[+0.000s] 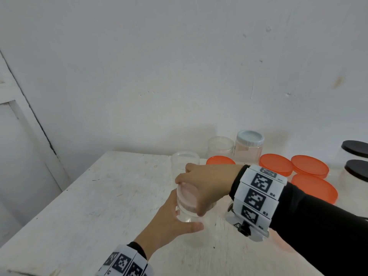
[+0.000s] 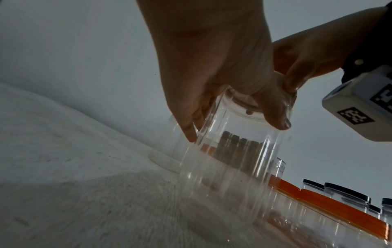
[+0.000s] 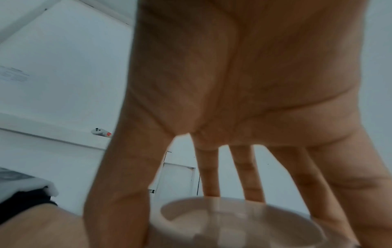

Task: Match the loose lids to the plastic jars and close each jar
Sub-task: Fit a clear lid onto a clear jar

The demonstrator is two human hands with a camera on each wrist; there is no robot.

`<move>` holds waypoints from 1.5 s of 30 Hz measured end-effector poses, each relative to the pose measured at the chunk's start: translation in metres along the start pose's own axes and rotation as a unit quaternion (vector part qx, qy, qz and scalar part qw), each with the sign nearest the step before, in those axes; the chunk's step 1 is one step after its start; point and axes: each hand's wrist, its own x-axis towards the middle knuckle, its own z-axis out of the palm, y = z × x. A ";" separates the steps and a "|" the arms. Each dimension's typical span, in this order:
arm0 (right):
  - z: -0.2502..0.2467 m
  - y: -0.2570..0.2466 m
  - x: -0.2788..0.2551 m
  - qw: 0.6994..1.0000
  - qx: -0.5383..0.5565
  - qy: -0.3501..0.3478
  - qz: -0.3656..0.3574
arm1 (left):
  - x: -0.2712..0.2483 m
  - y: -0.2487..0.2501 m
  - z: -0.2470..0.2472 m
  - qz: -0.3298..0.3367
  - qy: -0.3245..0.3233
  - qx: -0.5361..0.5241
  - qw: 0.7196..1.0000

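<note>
A clear plastic jar (image 1: 187, 215) stands on the white table (image 1: 99, 206), with a clear lid (image 1: 187, 193) sitting on its mouth. My left hand (image 1: 186, 221) grips the jar's body from the near side, thumb across the front. From above, my right hand (image 1: 190, 197) holds the lid, with its fingers spread round the rim. In the left wrist view the jar (image 2: 229, 159) fills the middle, with right fingertips (image 2: 292, 83) on its top. The right wrist view shows the lid (image 3: 233, 221) under my spread fingers (image 3: 246, 176).
Behind stand two open clear jars (image 1: 185, 161) (image 1: 220, 146) and a jar closed with a pale lid (image 1: 250, 144). Several orange lids (image 1: 275, 164) lie to the right. Black-lidded jars (image 1: 355, 156) stand at far right. The table's edge runs down the left.
</note>
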 end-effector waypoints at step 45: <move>0.014 0.072 -0.011 0.980 0.182 0.061 0.055 | -0.004 0.017 0.004 0.048 -0.031 -0.036 0.998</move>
